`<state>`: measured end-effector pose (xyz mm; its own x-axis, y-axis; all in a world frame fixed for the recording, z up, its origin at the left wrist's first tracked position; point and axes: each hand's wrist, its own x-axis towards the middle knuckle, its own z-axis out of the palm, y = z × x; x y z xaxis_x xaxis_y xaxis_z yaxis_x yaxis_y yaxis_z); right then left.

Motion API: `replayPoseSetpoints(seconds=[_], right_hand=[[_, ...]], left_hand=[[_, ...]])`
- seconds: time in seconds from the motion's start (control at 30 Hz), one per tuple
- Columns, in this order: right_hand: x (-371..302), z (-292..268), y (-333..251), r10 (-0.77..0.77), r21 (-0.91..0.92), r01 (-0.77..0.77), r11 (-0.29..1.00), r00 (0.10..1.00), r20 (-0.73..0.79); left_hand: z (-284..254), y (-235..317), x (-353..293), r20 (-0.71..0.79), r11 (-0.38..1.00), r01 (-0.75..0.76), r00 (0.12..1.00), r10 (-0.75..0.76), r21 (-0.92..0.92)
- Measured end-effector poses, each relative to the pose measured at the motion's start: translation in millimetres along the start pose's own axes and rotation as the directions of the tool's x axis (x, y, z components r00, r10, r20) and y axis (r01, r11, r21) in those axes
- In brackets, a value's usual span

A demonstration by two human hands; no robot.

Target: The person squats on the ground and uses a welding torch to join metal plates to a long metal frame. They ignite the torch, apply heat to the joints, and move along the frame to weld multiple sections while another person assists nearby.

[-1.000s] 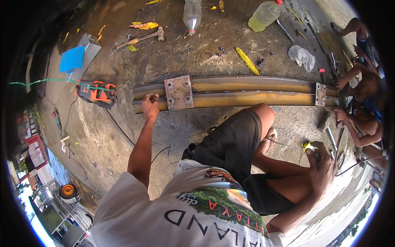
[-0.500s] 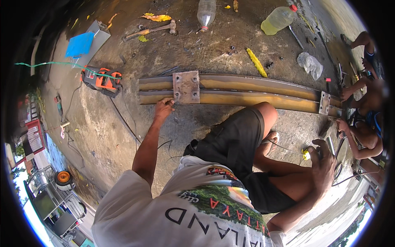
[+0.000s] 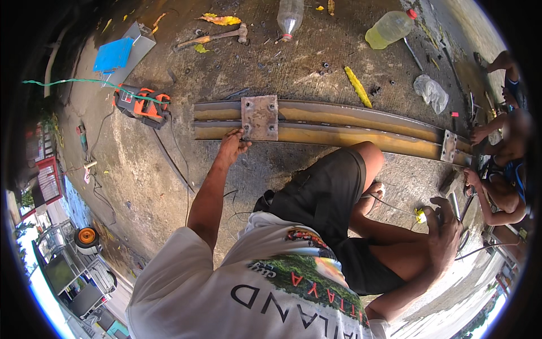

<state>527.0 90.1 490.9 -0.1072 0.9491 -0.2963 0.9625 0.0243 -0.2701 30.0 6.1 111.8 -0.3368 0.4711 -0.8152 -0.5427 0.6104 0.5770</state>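
My left hand [image 3: 230, 148] rests at the near edge of two long steel beams [image 3: 350, 133] lying side by side. Its fingertips touch the beam next to a rusty square plate [image 3: 260, 117] with bolt holes, and the thumb is spread apart below the edge. On the right, over my bent leg, my right hand [image 3: 444, 233] is curled around what looks like a welding electrode holder, mostly hidden in the hand. The holder's yellow end [image 3: 420, 216] shows, with a thin rod pointing left toward my foot. A smaller plate [image 3: 449, 146] sits across the beams' right end.
An orange-and-black machine [image 3: 142, 104] with cables stands at the left, near a blue sheet [image 3: 113, 57]. Beyond the beams lie a hammer [image 3: 217, 37], two bottles [image 3: 390, 29] and a plastic bag [image 3: 431, 93]. Another person's hand [image 3: 472, 177] is at the beams' right end.
The fingers of my left hand have loosened and spread at the beam edge, the thumb now apart. My right hand looks unchanged. The whole view has shifted slightly.
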Motion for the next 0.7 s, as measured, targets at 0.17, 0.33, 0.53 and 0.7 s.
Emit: replayPoseSetpoints(seconds=[0.17, 0.33, 0.53, 0.7], right_hand=[[0.3, 0.0, 1.2, 0.002, 0.007, -0.003, 1.000, 1.000, 0.016], [-0.6, -2.0, 2.3, 0.021, -0.022, -0.021, 1.000, 1.000, 0.021], [-4.6, -1.3, 5.9, 0.007, -0.016, -0.007, 1.000, 1.000, -0.001], [-5.2, -2.5, 4.3, 0.026, 0.008, -0.026, 1.000, 1.000, 0.013]], left_hand=[[-6.0, -4.4, 11.7, 0.007, 0.992, 0.019, 1.000, -0.018, -0.124], [0.3, 1.9, 11.6, 0.034, 0.991, 0.026, 0.999, -0.021, -0.128], [5.9, 5.9, 11.1, -0.006, 0.999, 0.031, 1.000, -0.031, -0.033], [-2.9, 2.2, 16.3, 0.024, 0.995, 0.037, 0.999, -0.035, -0.093]])
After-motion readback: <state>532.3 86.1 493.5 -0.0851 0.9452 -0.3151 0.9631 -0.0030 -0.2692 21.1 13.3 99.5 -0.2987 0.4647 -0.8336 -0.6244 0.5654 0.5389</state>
